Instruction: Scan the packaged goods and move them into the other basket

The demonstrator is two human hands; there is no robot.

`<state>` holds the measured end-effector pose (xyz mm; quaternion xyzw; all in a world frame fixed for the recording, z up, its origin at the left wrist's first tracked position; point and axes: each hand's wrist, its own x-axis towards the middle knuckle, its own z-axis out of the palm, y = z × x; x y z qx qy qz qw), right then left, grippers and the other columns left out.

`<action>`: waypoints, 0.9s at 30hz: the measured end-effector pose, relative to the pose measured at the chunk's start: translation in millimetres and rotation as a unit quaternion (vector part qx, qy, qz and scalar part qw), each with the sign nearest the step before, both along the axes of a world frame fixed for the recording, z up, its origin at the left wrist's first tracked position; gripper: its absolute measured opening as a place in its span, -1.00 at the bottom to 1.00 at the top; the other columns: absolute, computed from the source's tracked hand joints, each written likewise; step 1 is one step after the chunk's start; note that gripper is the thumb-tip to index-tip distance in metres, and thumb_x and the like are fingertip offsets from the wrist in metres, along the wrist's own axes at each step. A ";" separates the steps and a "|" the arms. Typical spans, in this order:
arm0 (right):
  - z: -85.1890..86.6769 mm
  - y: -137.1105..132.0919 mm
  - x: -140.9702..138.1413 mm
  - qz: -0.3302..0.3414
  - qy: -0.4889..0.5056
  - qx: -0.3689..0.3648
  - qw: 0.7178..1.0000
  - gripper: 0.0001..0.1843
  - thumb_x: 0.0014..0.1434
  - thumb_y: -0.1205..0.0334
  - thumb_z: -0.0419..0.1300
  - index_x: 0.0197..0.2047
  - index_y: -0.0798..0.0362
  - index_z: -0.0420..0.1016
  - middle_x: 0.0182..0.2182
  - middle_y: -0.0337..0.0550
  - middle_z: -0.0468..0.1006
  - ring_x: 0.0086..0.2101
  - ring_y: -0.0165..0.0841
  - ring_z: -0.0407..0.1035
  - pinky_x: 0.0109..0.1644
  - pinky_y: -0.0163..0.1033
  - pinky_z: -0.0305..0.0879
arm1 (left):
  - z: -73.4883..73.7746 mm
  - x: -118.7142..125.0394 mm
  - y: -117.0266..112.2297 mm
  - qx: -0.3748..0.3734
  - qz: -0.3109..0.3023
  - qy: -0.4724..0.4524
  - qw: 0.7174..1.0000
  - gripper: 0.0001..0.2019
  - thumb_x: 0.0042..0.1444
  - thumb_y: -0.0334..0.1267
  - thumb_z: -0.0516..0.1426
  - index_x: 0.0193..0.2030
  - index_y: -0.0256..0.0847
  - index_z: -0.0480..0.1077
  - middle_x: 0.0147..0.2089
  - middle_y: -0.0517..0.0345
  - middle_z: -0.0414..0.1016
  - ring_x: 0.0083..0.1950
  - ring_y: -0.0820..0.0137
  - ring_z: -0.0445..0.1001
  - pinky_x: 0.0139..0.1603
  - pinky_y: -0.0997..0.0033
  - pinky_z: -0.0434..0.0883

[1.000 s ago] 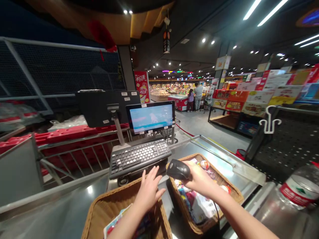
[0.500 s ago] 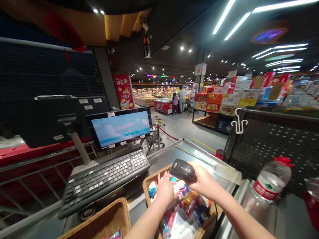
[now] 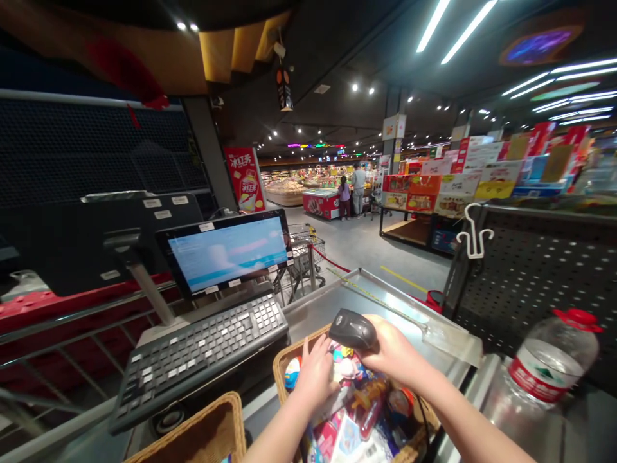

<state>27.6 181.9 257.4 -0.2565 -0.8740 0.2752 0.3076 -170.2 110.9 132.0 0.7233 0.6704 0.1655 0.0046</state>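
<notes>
My right hand (image 3: pixel 385 341) is wrapped round a black handheld barcode scanner (image 3: pixel 353 328), its head pointing left above a wicker basket (image 3: pixel 284 366). The basket is filled with small colourful packaged goods (image 3: pixel 371 402), several in clear or printed plastic. Inside the basket, toward its left side, my left hand (image 3: pixel 315 373) rests on the packages with its fingers stretched out and somewhat apart. No item shows clearly in its grip. A blue, white and red round package (image 3: pixel 292 372) lies beside the left fingers. The scanner's cable (image 3: pixel 425 421) hangs down past my right wrist.
To the left stand a keyboard (image 3: pixel 207 354) and a lit monitor (image 3: pixel 229 251). A second wicker basket (image 3: pixel 193 427) sits at the bottom left. A large water bottle (image 3: pixel 549 360) with a red cap stands at right, near a perforated panel (image 3: pixel 540 270). The metal counter (image 3: pixel 332 299) extends ahead.
The view has shifted slightly, so the bottle and panel appear farther right. My hands keep nearly the same place, and more of the packages in the basket show between my arms.
</notes>
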 end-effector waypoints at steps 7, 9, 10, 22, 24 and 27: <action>3.9 -7.3 -8.1 0.006 0.001 0.006 1.000 -0.45 -0.14 0.43 0.18 0.00 0.09 0.48 -0.04 -0.01 0.54 0.00 -0.12 0.38 0.12 -0.05 0.29 | 21.7 -30.9 -24.7 0.108 -0.027 0.052 0.992 -0.72 0.04 -0.18 0.21 -0.08 -0.11 0.39 0.39 -0.03 0.14 0.41 0.04 0.04 0.35 -0.37 -0.15; 6.2 -11.2 -10.6 0.004 0.003 0.010 1.000 -0.46 -0.12 0.41 0.18 0.01 0.09 0.48 -0.04 0.00 0.54 -0.01 -0.12 0.39 0.12 -0.04 0.29 | 34.7 -37.6 -31.7 0.137 -0.014 0.066 0.988 -0.74 0.07 -0.19 0.19 -0.08 -0.12 0.39 0.40 -0.05 0.12 0.41 0.05 0.05 0.35 -0.35 -0.11; 7.5 -13.2 -11.9 0.002 0.005 0.012 1.000 -0.46 -0.11 0.41 0.18 0.02 0.09 0.48 -0.04 0.00 0.54 -0.01 -0.12 0.39 0.12 -0.03 0.29 | 41.6 -40.7 -34.8 0.153 -0.007 0.072 0.986 -0.75 0.08 -0.19 0.18 -0.08 -0.12 0.39 0.40 -0.07 0.11 0.41 0.05 0.06 0.35 -0.34 -0.09; 29.2 -45.0 -30.3 0.013 0.019 0.029 0.999 -0.48 -0.07 0.36 0.19 0.03 0.13 0.46 0.01 0.05 0.50 0.04 -0.09 0.35 0.17 -0.01 0.26 | 100.1 -75.3 -65.4 0.245 0.066 0.094 0.963 -0.78 0.15 -0.22 0.13 -0.06 -0.14 0.37 0.37 -0.13 0.16 0.38 0.09 0.14 0.37 -0.29 -0.10; 29.7 -50.1 -33.7 0.024 0.015 0.034 0.999 -0.50 -0.07 0.38 0.19 0.01 0.11 0.48 0.00 0.04 0.51 0.02 -0.09 0.36 0.16 -0.02 0.27 | 104.2 -78.7 -70.4 0.249 0.074 0.097 0.961 -0.78 0.15 -0.22 0.13 -0.05 -0.14 0.37 0.37 -0.14 0.16 0.37 0.08 0.14 0.37 -0.29 -0.10; 29.7 -56.8 -39.0 0.028 0.007 0.039 0.999 -0.51 -0.07 0.39 0.20 0.00 0.08 0.49 -0.01 0.03 0.52 0.00 -0.09 0.38 0.13 -0.01 0.29 | 108.5 -83.5 -77.6 0.250 0.091 0.103 0.958 -0.77 0.14 -0.23 0.12 -0.05 -0.13 0.37 0.38 -0.11 0.15 0.38 0.09 0.13 0.38 -0.27 -0.11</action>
